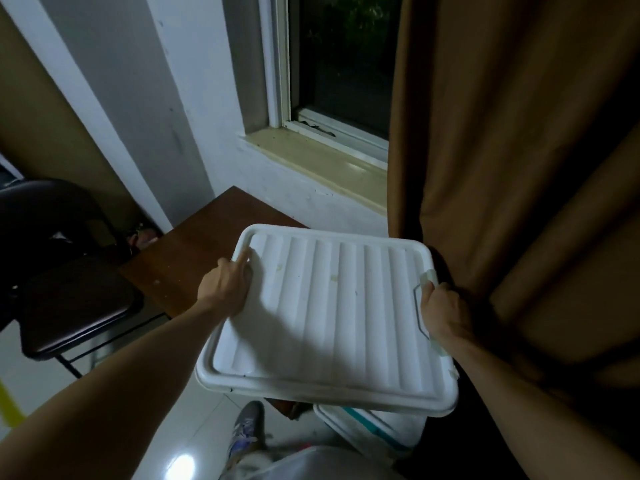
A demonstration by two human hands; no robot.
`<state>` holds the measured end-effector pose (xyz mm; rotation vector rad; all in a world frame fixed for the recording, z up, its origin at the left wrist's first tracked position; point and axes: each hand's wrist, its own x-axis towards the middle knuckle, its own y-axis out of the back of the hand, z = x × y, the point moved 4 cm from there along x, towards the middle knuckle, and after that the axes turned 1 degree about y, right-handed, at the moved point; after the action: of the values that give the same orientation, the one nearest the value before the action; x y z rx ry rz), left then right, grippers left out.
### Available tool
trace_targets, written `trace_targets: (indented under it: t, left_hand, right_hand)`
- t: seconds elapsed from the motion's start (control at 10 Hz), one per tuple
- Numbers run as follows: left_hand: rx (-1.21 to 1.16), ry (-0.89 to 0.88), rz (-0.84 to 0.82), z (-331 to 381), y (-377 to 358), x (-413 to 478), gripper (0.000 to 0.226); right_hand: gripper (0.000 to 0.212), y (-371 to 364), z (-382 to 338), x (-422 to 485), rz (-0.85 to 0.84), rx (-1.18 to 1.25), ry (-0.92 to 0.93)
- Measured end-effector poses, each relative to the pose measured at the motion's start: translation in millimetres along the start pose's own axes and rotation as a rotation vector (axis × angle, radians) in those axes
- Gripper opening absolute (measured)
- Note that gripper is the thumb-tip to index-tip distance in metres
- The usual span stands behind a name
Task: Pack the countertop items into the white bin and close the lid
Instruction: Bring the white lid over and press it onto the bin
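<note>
- Holding the white lid [332,313] level in the air, both arms reach forward, one to each short side.
- The left grip [225,282] clasps the lid's left rim, forefinger laid straight along the ribbed top and the other fingers curled at the edge.
- The right grip [441,313] is wrapped round the right rim, just beside a pale latch.
- The lid hangs over the near corner of the brown bench [201,258] and partly covers the white bin [367,431], which sits lower down, showing a teal rim; its contents are hidden.
- A dark chair [69,299] stands left of the bench, a brown curtain [519,168] hangs on the right, and a shoe [246,431] rests on the tiled floor [173,393].
</note>
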<state>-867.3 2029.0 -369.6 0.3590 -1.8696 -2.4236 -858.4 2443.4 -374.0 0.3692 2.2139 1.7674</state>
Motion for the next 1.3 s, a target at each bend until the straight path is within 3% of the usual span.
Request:
trace_targets:
  t: [0.4,0.7,0.9,1.0,1.1,1.3]
  left_hand:
    - [0.072,-0.187,-0.111,-61.5,9.5,152.8,0.045]
    - [0.117,-0.278,-0.120,-84.0,21.7,223.2,0.049]
    - [0.121,-0.269,-0.213,-95.5,19.1,247.4,0.052]
    - [0.123,-0.435,-0.108,-92.2,21.6,255.5,0.048]
    - [0.220,-0.724,-0.021,-89.8,12.0,265.1,0.037]
    - [0.082,-0.274,-0.217,-94.3,15.2,260.4,0.064]
  right_hand:
    - [0.050,-50.2,-110.9,-11.7,0.005,-0.093,-0.283]
    - [0.047,-84.8,-157.1,-27.7,-0.001,0.121,-0.409]
    - [0.045,-97.2,-182.9,-30.7,-0.038,0.147,-0.451]
    - [0.046,-102.6,-188.8,-29.8,-0.032,0.175,-0.477]
    - [0.046,-104.5,-193.4,-30.1,-0.028,0.196,-0.498]
    - [0.046,-107.4,-197.0,-27.9,0.001,0.162,-0.492]
